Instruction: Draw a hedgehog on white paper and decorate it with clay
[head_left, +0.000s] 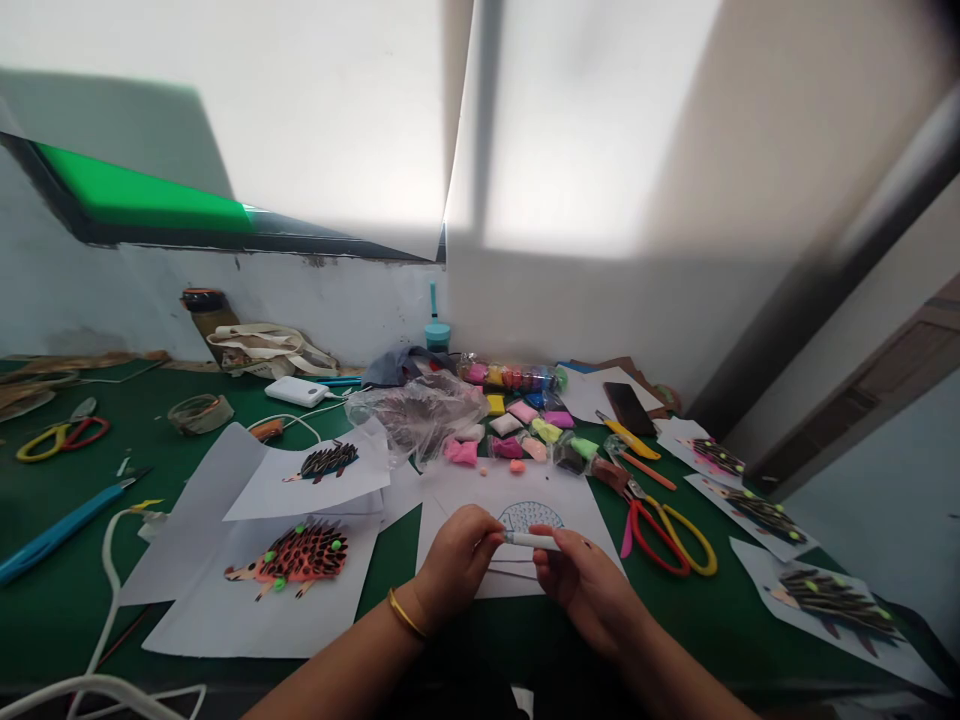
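Over a white sheet of paper [442, 500] in front of me, both hands meet at a white marker [531, 540]. Closed around its barrel is my right hand [589, 585]. The fingers of my left hand [461, 555] pinch the marker's left tip; whether a cap is between them I cannot make out. Just behind the marker, a blue hedgehog outline [532, 515] is drawn on the sheet, partly covered by my hands. Small bits of orange clay [517, 466] lie at the sheet's far edge.
Coloured clay packets [551, 430] and a plastic bag [420, 410] lie behind the paper. On the right are scissors [667, 525], a yellow cutter [630, 438], a phone [630, 408] and hedgehog pictures [840, 610]. Leftward lie more hedgehog pictures [307, 555], a white cable [112, 560] and pliers [64, 435].
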